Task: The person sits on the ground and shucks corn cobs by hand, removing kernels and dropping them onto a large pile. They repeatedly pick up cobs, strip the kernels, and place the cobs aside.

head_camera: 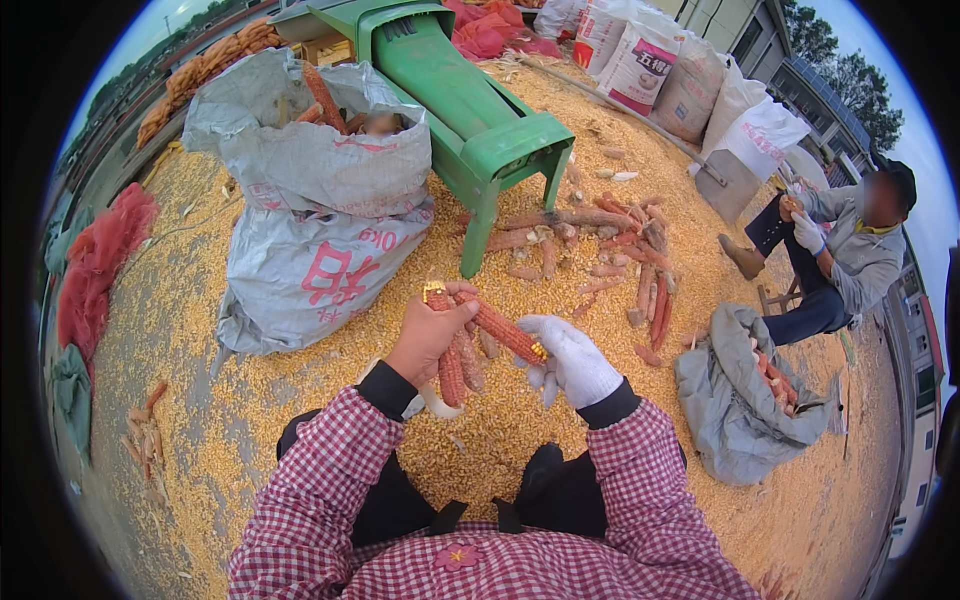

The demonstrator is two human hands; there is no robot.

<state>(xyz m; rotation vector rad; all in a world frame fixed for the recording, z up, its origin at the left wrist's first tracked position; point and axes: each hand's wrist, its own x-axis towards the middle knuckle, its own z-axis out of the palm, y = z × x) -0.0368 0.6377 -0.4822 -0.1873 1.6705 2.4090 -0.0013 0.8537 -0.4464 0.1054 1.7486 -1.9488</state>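
My left hand, ungloved, grips several red corn cobs. One corn cob slants from its fingers toward my right hand, which wears a white glove. The gloved fingertips are at that cob's lower end, where a few yellow kernels remain on it. Another corn cob hangs down below my left hand, and a yellow-kernelled tip sticks out above it. Loose corn kernels cover the ground between my knees. Beyond my hands, stripped cobs lie in a pile on the kernels.
A green corn-sheller machine stands ahead, beside a white woven sack of cobs. On the right a seated person holds something near a grey sack of cobs. A shovel and full sacks are behind; red netting lies left.
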